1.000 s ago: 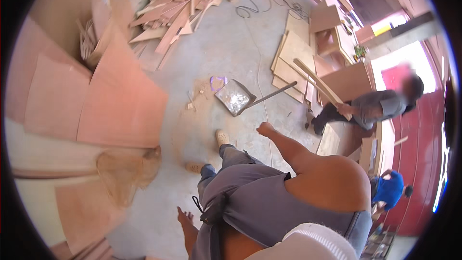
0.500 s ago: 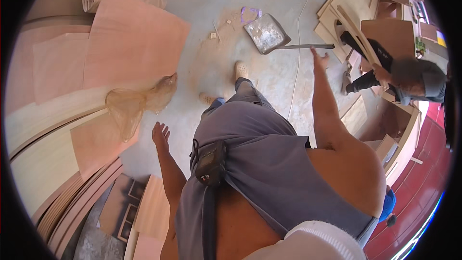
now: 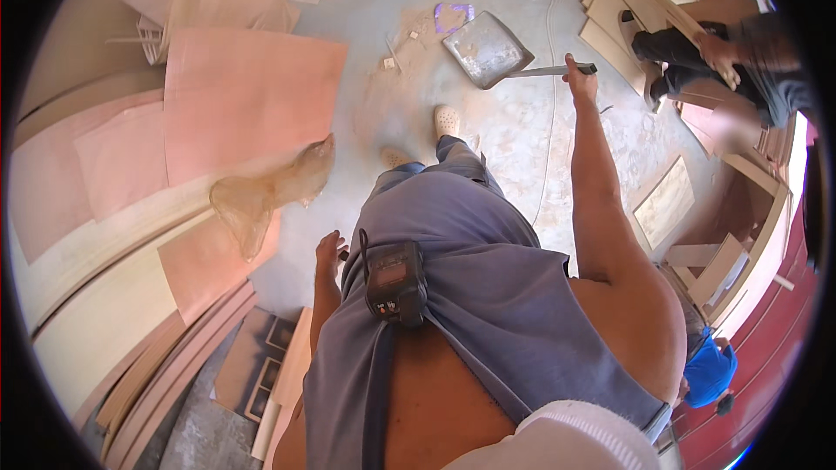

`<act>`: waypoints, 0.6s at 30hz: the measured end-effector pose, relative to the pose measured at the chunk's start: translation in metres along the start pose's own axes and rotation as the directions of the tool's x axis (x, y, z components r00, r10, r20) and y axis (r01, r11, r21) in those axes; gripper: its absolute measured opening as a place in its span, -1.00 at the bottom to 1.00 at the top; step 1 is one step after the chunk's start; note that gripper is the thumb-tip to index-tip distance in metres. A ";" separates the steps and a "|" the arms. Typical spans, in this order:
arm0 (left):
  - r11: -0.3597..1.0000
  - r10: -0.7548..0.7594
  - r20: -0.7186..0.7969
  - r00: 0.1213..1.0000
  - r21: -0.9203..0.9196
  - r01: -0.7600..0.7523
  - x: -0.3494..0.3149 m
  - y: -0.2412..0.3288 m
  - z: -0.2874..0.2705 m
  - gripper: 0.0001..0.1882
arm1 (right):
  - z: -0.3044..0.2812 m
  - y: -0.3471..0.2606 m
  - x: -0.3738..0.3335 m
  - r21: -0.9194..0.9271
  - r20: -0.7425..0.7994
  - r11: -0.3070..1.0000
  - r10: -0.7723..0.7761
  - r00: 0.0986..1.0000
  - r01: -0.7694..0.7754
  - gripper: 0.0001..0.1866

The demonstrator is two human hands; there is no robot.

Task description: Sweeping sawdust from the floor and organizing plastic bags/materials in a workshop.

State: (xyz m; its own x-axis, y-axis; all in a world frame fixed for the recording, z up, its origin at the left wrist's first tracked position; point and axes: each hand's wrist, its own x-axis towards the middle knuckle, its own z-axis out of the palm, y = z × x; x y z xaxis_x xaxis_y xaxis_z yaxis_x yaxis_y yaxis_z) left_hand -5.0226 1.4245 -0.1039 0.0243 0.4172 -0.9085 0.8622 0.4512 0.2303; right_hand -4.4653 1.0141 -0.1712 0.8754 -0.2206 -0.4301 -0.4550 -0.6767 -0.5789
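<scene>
My right hand (image 3: 580,80), on an outstretched arm, is closed around the handle (image 3: 538,71) of a long-handled dustpan. The dusty grey pan (image 3: 481,45) is on the floor ahead of my feet, its handle running off to the right. Down by my left hip, my left hand (image 3: 328,251) has loosely bent fingers and no clear object in it; a small dark patch beside it cannot be made out. A black box-shaped device (image 3: 395,283) hangs at my front.
Sawdust and small scraps (image 3: 389,63) lie left of the pan, with a purple piece (image 3: 453,16) behind it. Wood panels (image 3: 252,104) and a crumpled plastic bag (image 3: 248,204) fill the left. At right, another person's hand (image 3: 719,57) is near wood strips; a blue-shirted person (image 3: 710,376) is farther off.
My right hand has closed on the dustpan handle, and the pan has tilted slightly. My left hand has drawn in toward my hip with fingers more bent. The person at right has shifted.
</scene>
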 end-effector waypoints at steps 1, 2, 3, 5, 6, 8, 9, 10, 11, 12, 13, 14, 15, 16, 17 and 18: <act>0.992 0.069 0.023 0.997 0.104 -0.071 0.006 0.017 -0.001 -0.42 | -0.002 -0.001 0.000 -0.018 -0.027 1.000 0.025 0.999 -0.026 -0.47; 0.996 0.090 0.003 0.996 0.025 -0.090 0.010 0.033 -0.003 -0.42 | -0.003 -0.003 -0.001 -0.036 -0.057 0.998 0.051 0.997 -0.053 -0.48; 0.995 0.093 0.008 0.996 -0.031 -0.093 0.019 0.044 -0.007 -0.42 | -0.009 -0.002 -0.006 -0.019 -0.098 0.998 0.064 0.993 -0.066 -0.49; 0.989 0.127 0.020 0.992 -0.075 -0.125 0.039 0.073 -0.016 -0.41 | -0.013 0.010 -0.008 0.005 -0.181 0.995 0.100 0.978 -0.101 -0.46; 0.986 0.153 0.023 0.988 -0.062 -0.152 0.047 0.087 -0.019 -0.42 | -0.016 0.018 -0.008 0.018 -0.231 0.993 0.121 0.965 -0.120 -0.43; 0.979 0.204 0.043 0.978 -0.034 -0.203 0.066 0.103 -0.027 -0.43 | -0.023 0.020 -0.021 0.127 -0.245 0.967 0.248 0.937 -0.222 -0.51; 0.978 0.210 0.058 0.976 -0.028 -0.209 0.076 0.112 -0.030 -0.44 | -0.028 0.038 -0.029 0.146 -0.267 0.966 0.244 0.932 -0.211 -0.51; 0.975 0.222 0.072 0.972 -0.030 -0.220 0.086 0.125 -0.028 -0.45 | -0.031 0.044 -0.035 0.166 -0.290 0.968 0.232 0.928 -0.190 -0.50; 0.976 0.216 0.103 0.971 -0.008 -0.217 0.092 0.133 -0.027 -0.46 | -0.038 0.055 -0.048 0.181 -0.286 0.961 0.254 0.924 -0.208 -0.49; 0.970 0.240 0.130 0.962 -0.002 -0.241 0.098 0.142 -0.025 -0.46 | -0.041 0.063 -0.068 0.198 -0.275 0.955 0.270 0.923 -0.221 -0.48; 0.970 0.240 0.150 0.959 0.006 -0.243 0.107 0.153 -0.020 -0.47 | -0.042 0.081 -0.083 0.282 -0.307 0.941 0.272 0.912 -0.186 -0.48; 0.970 0.240 0.163 0.957 0.009 -0.244 0.118 0.162 -0.017 -0.48 | -0.040 0.095 -0.095 0.359 -0.333 0.923 0.266 0.905 -0.139 -0.48; 0.969 0.241 0.176 0.954 0.011 -0.247 0.131 0.165 -0.019 -0.50 | -0.036 0.092 -0.113 0.360 -0.321 0.923 0.259 0.911 -0.136 -0.47; 0.961 0.271 0.189 0.944 0.002 -0.277 0.149 0.165 -0.020 -0.50 | -0.029 0.088 -0.133 0.362 -0.305 0.923 0.249 0.919 -0.130 -0.47; 0.971 0.230 0.231 0.945 0.011 -0.239 0.171 0.168 -0.019 -0.51 | -0.024 0.090 -0.150 0.350 -0.265 0.923 0.259 0.929 -0.158 -0.45; 0.981 0.183 0.272 0.945 0.010 -0.193 0.183 0.170 -0.019 -0.52 | -0.015 0.110 -0.152 0.264 -0.191 0.939 0.276 0.942 -0.222 -0.43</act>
State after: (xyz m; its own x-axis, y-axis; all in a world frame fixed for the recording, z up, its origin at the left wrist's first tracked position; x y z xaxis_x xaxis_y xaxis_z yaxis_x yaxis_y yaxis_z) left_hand -4.8810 1.5929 -0.2245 0.3186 0.2623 -0.9109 0.8465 0.3538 0.3979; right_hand -4.6462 0.9624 -0.1588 0.7301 -0.5290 -0.4326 -0.6643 -0.4009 -0.6309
